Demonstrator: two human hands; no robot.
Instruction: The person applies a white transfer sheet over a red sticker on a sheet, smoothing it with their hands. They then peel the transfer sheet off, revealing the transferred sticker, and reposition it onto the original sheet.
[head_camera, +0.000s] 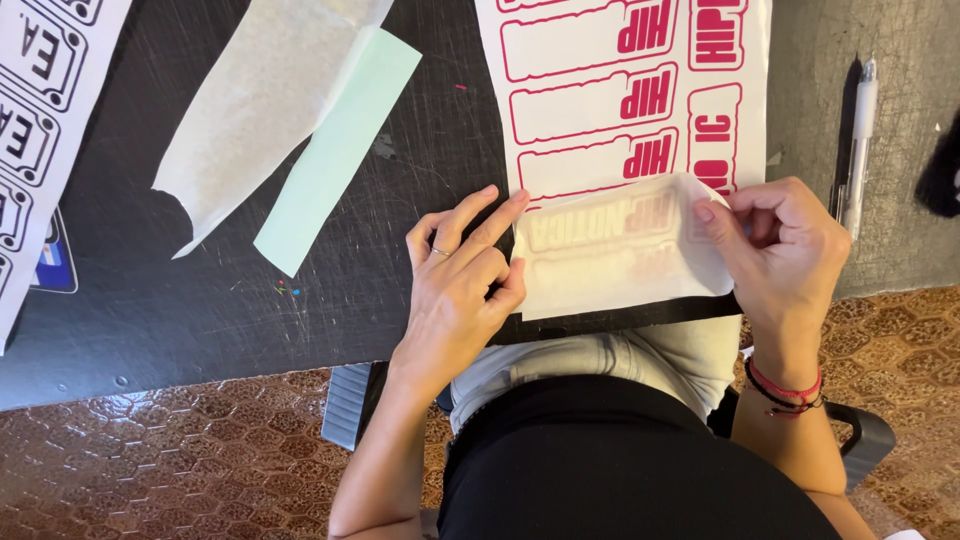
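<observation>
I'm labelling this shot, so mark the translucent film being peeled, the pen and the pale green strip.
translucent film (610, 262), head view, middle of the sheet between the hands.
pen (860, 140), head view, midway along its white barrel.
pale green strip (335, 150), head view, centre of the strip.

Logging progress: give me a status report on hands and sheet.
Left hand pressing film edge. Right hand pinching film corner. Film lies on sticker sheet. Nothing blocking.

white sticker sheet (640, 100) with pink lettering, black scratched table (200, 300), pale green strip (335, 150), brown hexagon-patterned floor (200, 470).
</observation>
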